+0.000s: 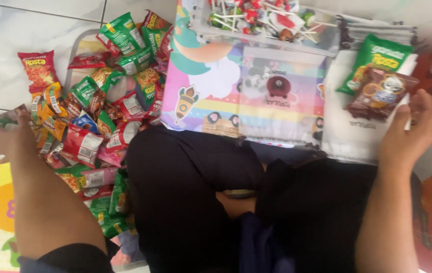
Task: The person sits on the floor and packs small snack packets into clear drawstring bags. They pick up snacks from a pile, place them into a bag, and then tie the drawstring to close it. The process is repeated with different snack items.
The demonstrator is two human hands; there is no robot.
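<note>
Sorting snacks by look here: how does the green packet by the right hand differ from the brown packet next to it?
The green packet is bigger and lies farther from the right hand; the brown packet is darker, smaller, overlaps it, and sits at the fingertips. Both rest on the white bag.

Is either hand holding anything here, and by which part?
The right hand touches a white bag near its right edge; a firm grip cannot be told. The left hand rests on a snack pile, holding nothing clearly.
</note>
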